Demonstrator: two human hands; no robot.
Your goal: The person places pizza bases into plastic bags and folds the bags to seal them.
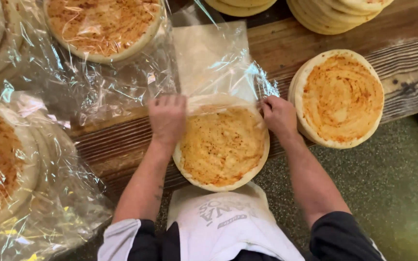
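Note:
A round flatbread topped with orange sauce (222, 145) lies half over the front edge of a wooden table (402, 53), its far edge tucked into the mouth of a clear plastic bag (214, 60). My left hand (167, 118) grips the bag's opening at the flatbread's left side. My right hand (278, 116) pinches the bag's edge at the right side. Both hands rest against the bread's rim.
A stack of sauced flatbreads (339, 96) sits to the right, and more plain stacks (332, 12) at the back. Bagged flatbreads (102, 26) lie at the back left, and others in crinkled plastic (6, 164) at the left. A speckled floor (393, 193) shows below.

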